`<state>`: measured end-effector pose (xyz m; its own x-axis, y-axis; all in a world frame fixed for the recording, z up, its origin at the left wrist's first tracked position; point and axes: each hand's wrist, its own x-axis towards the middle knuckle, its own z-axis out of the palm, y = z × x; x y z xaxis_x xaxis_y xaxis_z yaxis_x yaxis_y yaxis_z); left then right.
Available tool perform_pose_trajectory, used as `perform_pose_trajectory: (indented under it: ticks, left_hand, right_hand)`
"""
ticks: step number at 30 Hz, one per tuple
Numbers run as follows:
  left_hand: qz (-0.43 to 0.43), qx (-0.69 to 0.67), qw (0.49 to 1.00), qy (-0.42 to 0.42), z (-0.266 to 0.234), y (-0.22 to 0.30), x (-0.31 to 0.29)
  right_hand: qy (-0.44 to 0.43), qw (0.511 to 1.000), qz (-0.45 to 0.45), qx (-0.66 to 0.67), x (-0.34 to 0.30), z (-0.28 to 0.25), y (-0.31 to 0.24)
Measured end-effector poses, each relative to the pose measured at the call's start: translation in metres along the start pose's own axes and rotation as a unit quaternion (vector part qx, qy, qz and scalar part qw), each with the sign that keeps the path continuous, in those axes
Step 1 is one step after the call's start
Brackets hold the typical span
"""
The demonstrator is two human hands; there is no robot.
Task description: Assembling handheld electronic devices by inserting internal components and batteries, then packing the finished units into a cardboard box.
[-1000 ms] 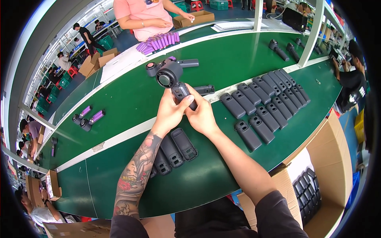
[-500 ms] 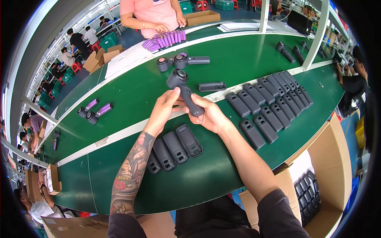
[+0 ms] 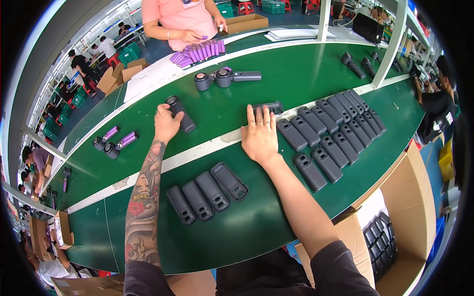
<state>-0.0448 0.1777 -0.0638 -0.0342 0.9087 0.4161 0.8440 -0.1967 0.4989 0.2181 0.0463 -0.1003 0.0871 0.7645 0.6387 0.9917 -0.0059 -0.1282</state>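
My left hand (image 3: 167, 122) is closed around the head end of a dark grey handheld device (image 3: 184, 118), which has a round head and a straight handle. The device is at the green belt's surface, its handle pointing toward me. Over on the right, my right hand (image 3: 260, 135) reaches forward with fingers stretched out, the fingertips at a hollow dark grey handle shell (image 3: 270, 107) lying on the belt. Whether they grip it is hard to see. Several grey housing shells (image 3: 213, 190) lie in a row between my forearms.
Rows of grey handle housings (image 3: 332, 153) cover the table at right. Purple battery pieces (image 3: 197, 52) are piled before a person in pink (image 3: 177, 22) across the belt. Two round-headed devices (image 3: 224, 78) lie mid-belt. An open carton (image 3: 410, 197) with grey parts stands at lower right.
My hands have parted. The left has carried the handheld device left and lowered it to the belt; the right has let go of it and moved right to the hollow shell.
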Motion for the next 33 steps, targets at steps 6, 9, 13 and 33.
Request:
perform_pose_trajectory:
  ticks: [6,9,13,33]
  left_hand:
    - [0.193,0.075,0.977,0.053,0.037,0.026,0.051]
    - [0.167,0.038,0.985,0.034,0.085,0.030,0.091]
    - [0.123,-0.012,0.992,-0.010,0.118,0.040,0.116]
    - [-0.246,-0.782,0.569,-0.071,-0.001,0.092,0.035]
  right_hand:
    - [-0.087,0.995,0.040,0.019,0.005,-0.013,-0.002]
    - [-0.025,0.999,0.022,0.017,0.004,-0.019,-0.002]
    - [-0.065,0.986,-0.021,0.155,0.004,-0.020,-0.007]
    - [-0.093,0.830,0.167,0.524,0.013,-0.026,0.011]
